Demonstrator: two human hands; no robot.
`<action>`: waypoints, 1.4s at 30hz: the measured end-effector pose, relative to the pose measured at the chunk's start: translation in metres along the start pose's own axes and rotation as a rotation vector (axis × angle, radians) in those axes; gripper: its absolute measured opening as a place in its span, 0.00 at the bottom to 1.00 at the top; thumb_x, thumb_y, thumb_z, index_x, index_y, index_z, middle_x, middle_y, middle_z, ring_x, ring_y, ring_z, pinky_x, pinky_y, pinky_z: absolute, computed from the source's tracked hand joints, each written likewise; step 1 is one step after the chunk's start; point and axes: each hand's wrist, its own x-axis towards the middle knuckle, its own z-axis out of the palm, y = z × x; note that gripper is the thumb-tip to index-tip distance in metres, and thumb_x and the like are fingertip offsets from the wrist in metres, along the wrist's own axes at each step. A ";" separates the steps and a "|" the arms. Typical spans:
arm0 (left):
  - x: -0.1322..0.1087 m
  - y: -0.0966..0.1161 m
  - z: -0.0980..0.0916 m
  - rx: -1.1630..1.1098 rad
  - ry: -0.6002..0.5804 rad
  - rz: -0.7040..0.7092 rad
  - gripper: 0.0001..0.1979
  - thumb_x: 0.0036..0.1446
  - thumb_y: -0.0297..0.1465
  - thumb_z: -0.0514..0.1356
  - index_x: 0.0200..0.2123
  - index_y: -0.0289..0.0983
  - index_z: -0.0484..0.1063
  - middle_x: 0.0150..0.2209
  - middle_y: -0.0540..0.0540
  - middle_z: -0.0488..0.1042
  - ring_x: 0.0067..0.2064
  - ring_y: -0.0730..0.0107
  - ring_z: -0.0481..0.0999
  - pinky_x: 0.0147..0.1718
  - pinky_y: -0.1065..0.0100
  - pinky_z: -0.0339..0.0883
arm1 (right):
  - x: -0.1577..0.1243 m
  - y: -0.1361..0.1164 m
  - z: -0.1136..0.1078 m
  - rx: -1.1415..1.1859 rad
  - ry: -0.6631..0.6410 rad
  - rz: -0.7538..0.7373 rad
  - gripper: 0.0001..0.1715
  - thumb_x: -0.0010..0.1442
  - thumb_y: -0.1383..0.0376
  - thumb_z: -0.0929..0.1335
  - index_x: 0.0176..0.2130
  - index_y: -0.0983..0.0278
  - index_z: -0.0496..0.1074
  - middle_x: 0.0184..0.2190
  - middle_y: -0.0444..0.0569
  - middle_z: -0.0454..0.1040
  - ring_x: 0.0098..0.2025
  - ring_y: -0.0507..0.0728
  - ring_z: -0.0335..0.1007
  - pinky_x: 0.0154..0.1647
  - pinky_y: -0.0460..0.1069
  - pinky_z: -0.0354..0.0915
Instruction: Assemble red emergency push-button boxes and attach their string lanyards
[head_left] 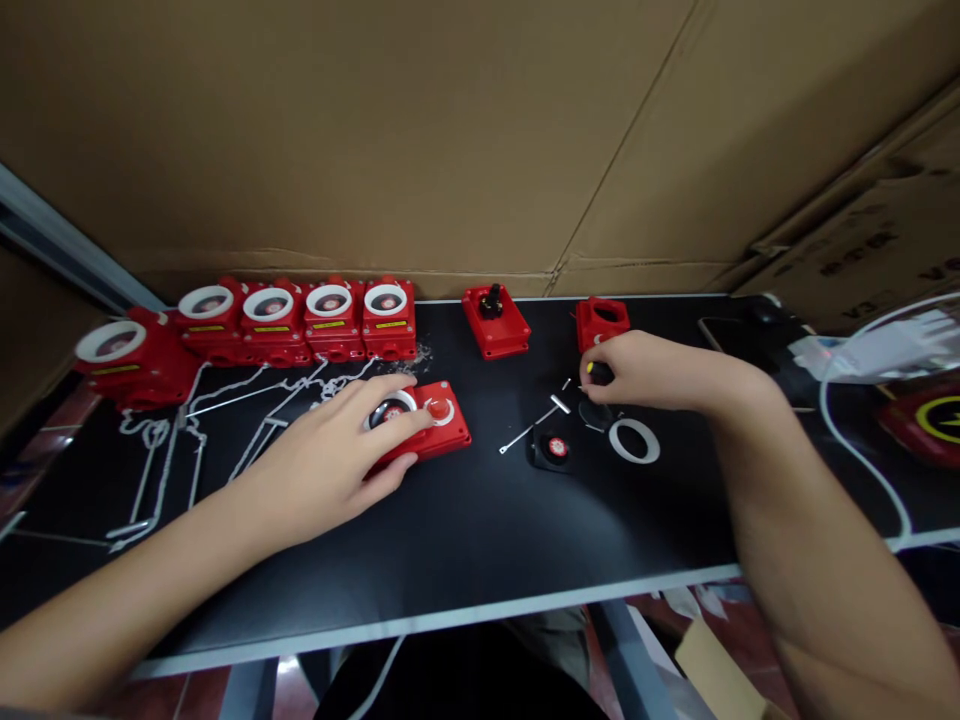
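Note:
My left hand (352, 455) lies over a red alarm box (452, 437), thumb at its near side and fingers across its top. That box has a round dark window in a white ring, partly under my fingers, and a red button. My right hand (626, 370) is closed in a pinch on a small screwdriver (600, 372) with a black and yellow handle; its tip is hard to make out. Just below lie a white ring (634, 440), a clear disc (596, 415), a black plate with a red-and-white centre (555, 449) and a thin metal rod (529, 428).
Several assembled red boxes (328, 315) stand at the back left, with white cords and metal rods (161, 470) before them. An open red base (499, 325) holds a black switch. Behind my right hand sits a red cover (602, 318). A white cable (840, 420) hangs at right.

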 end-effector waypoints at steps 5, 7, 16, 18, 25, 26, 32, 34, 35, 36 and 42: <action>0.000 0.002 0.001 0.010 -0.006 0.008 0.17 0.81 0.32 0.55 0.64 0.38 0.80 0.70 0.27 0.71 0.67 0.37 0.79 0.60 0.38 0.82 | -0.002 -0.005 0.007 0.151 0.277 -0.179 0.06 0.67 0.64 0.72 0.42 0.63 0.82 0.38 0.47 0.84 0.37 0.55 0.78 0.42 0.48 0.69; 0.001 0.003 0.002 0.010 0.000 0.025 0.17 0.81 0.30 0.56 0.63 0.40 0.81 0.70 0.27 0.69 0.67 0.36 0.78 0.59 0.37 0.83 | -0.004 -0.017 0.014 0.266 0.388 -0.386 0.08 0.68 0.62 0.72 0.42 0.62 0.82 0.40 0.47 0.84 0.39 0.54 0.79 0.45 0.48 0.71; 0.002 0.004 0.006 -0.007 -0.005 0.048 0.22 0.79 0.27 0.57 0.67 0.48 0.82 0.73 0.29 0.65 0.68 0.34 0.76 0.61 0.34 0.81 | -0.013 -0.074 0.053 0.346 0.574 -0.985 0.11 0.77 0.71 0.69 0.54 0.64 0.81 0.50 0.53 0.81 0.47 0.53 0.82 0.49 0.48 0.76; 0.002 0.004 0.006 -0.020 -0.006 0.043 0.21 0.80 0.27 0.58 0.67 0.48 0.82 0.73 0.29 0.65 0.68 0.34 0.76 0.61 0.35 0.81 | -0.011 -0.073 0.057 0.271 0.622 -0.998 0.10 0.79 0.70 0.69 0.56 0.65 0.78 0.50 0.54 0.82 0.48 0.55 0.82 0.50 0.49 0.77; 0.002 0.006 0.005 -0.015 -0.021 0.014 0.22 0.80 0.28 0.56 0.68 0.50 0.82 0.73 0.31 0.65 0.69 0.36 0.75 0.62 0.37 0.81 | -0.011 -0.074 0.059 -0.005 0.790 -1.017 0.09 0.81 0.71 0.66 0.52 0.65 0.77 0.49 0.53 0.83 0.47 0.55 0.79 0.44 0.49 0.75; 0.002 0.006 0.005 -0.017 -0.022 0.016 0.23 0.80 0.28 0.57 0.69 0.50 0.81 0.73 0.31 0.65 0.69 0.37 0.75 0.63 0.38 0.81 | -0.011 -0.075 0.059 -0.020 0.805 -1.019 0.09 0.81 0.71 0.66 0.53 0.65 0.77 0.49 0.53 0.83 0.47 0.55 0.79 0.43 0.48 0.75; 0.003 0.005 0.004 -0.004 -0.007 0.037 0.23 0.80 0.28 0.57 0.70 0.50 0.80 0.72 0.29 0.65 0.70 0.33 0.74 0.61 0.35 0.81 | -0.011 -0.080 0.063 0.000 0.815 -1.022 0.11 0.81 0.70 0.66 0.51 0.65 0.79 0.51 0.52 0.84 0.46 0.54 0.80 0.43 0.48 0.76; 0.003 0.005 0.004 -0.004 -0.009 0.047 0.23 0.80 0.27 0.56 0.69 0.49 0.81 0.72 0.28 0.65 0.70 0.31 0.75 0.59 0.34 0.82 | -0.011 -0.081 0.064 0.058 0.760 -1.009 0.09 0.81 0.67 0.68 0.49 0.65 0.80 0.51 0.53 0.83 0.45 0.53 0.80 0.41 0.48 0.75; 0.003 0.004 0.004 -0.003 -0.012 0.051 0.23 0.80 0.27 0.56 0.69 0.49 0.81 0.72 0.27 0.65 0.70 0.31 0.75 0.58 0.33 0.83 | -0.012 -0.081 0.063 0.091 0.714 -1.006 0.09 0.81 0.66 0.68 0.50 0.65 0.80 0.53 0.53 0.83 0.44 0.53 0.80 0.41 0.48 0.76; 0.003 0.004 0.003 -0.003 -0.013 0.056 0.23 0.80 0.26 0.55 0.68 0.48 0.81 0.72 0.27 0.65 0.69 0.30 0.75 0.57 0.33 0.83 | -0.014 -0.079 0.060 0.129 0.666 -1.008 0.10 0.81 0.65 0.69 0.53 0.64 0.81 0.54 0.54 0.81 0.44 0.53 0.80 0.42 0.48 0.76; 0.001 -0.001 0.001 -0.032 -0.052 0.034 0.21 0.79 0.26 0.56 0.65 0.46 0.82 0.73 0.28 0.63 0.70 0.34 0.74 0.61 0.34 0.81 | -0.031 -0.052 0.025 0.522 0.833 -0.836 0.21 0.77 0.62 0.67 0.65 0.55 0.78 0.53 0.56 0.74 0.49 0.61 0.77 0.45 0.55 0.78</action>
